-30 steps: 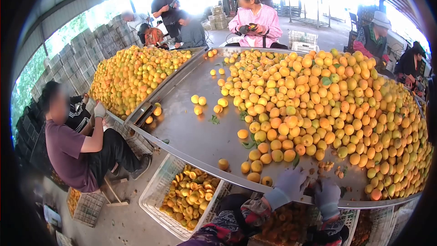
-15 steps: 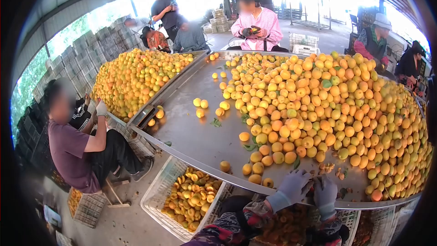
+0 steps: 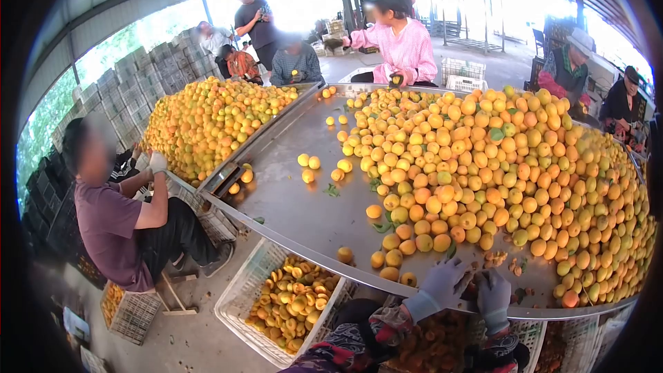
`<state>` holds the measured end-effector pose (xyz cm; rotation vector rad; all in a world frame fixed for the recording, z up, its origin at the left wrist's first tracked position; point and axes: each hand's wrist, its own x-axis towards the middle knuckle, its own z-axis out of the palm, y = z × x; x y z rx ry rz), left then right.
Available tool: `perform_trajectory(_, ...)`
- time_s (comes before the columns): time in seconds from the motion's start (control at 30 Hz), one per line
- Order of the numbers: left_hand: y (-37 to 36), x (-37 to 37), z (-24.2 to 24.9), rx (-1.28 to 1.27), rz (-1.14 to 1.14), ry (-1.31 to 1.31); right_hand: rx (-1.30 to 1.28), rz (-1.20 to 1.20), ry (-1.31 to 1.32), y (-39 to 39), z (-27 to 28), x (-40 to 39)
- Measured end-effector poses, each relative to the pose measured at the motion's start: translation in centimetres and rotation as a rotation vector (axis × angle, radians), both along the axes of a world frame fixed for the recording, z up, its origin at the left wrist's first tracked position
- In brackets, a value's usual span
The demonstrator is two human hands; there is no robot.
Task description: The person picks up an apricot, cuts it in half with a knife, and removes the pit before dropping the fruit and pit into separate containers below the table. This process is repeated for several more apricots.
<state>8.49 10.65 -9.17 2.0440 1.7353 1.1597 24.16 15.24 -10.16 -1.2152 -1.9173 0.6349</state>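
Both of my hands wear grey gloves and are close together at the near edge of the metal table [image 3: 276,200]. My left hand [image 3: 445,283] has its fingers bent toward the right hand. My right hand [image 3: 494,297] is curled beside it, fingertips at the rim. Something small and dark shows between them, too hidden to name. Scraps of fruit [image 3: 496,258] lie just beyond the hands. A large heap of orange-yellow apricots [image 3: 483,173] covers the right part of the table.
A white crate of split apricots [image 3: 290,304] stands below the table edge. Another apricot heap [image 3: 207,124] lies at the left. A person in purple [image 3: 110,228] sits left; a person in pink [image 3: 407,45] sits across. Others work behind. Stacked crates [image 3: 131,83] line the left.
The person in pink has stretched an arm out to the left. The seated person at left has shifted their hands a little. The view has moved slightly; my hands keep nearly the same pose.
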Motion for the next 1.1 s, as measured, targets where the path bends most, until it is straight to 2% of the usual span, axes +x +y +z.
perform_trajectory(0.23, 0.1, -0.1, -0.2, -0.026, -0.012, -0.009, -0.07, -0.005, 0.077, -0.2, 0.4, -0.1)
perform_trajectory(0.67, 0.0, -0.3, -0.1, 0.031, -0.015, -0.003, -0.025, -0.008, 0.03, -0.3, 0.7, -0.1)
perform_trajectory(0.77, 0.2, -0.1, -0.5, 0.03, -0.031, -0.028, -0.031, 0.001, 0.184, 0.2, -0.6, 0.1)
perform_trajectory(0.8, 0.6, 0.0, -1.1, 0.031, -0.034, -0.028, -0.043, 0.053, 0.314, 0.5, -1.4, 0.1)
perform_trajectory(0.83, 1.2, 0.1, -2.1, 0.104, -0.069, -0.154, -0.058, 0.106, 0.443, 0.6, -1.8, 0.1)
perform_trajectory(0.87, 1.3, 0.3, -2.3, 0.172, -0.105, -0.282, -0.059, 0.1, 0.442, 0.1, -0.9, -0.3)
perform_trajectory(0.9, 1.3, 0.6, -2.5, 0.168, -0.111, -0.285, -0.063, 0.155, 0.483, -0.8, 0.5, -1.1)
perform_trajectory(0.93, 1.2, 0.9, -2.0, -0.063, -0.124, -0.496, -0.065, 0.212, 0.525, -1.6, 2.2, -2.0)
perform_trajectory(0.97, 1.0, 1.1, -1.5, -0.299, -0.133, -0.703, -0.04, 0.25, 0.424, -2.2, 3.8, -2.5)
perform_trajectory(1.0, 0.8, 1.4, -0.9, -0.303, -0.136, -0.704, -0.043, 0.246, 0.422, -1.9, 3.1, -2.5)
perform_trajectory(1.07, 0.5, 2.0, -0.2, -0.446, -0.174, -1.202, 0.039, 0.206, 0.424, -0.9, 1.2, -2.4)
perform_trajectory(1.1, 0.7, 2.2, -0.5, -0.451, -0.175, -1.203, 0.037, 0.202, 0.422, -0.9, 1.2, -2.3)
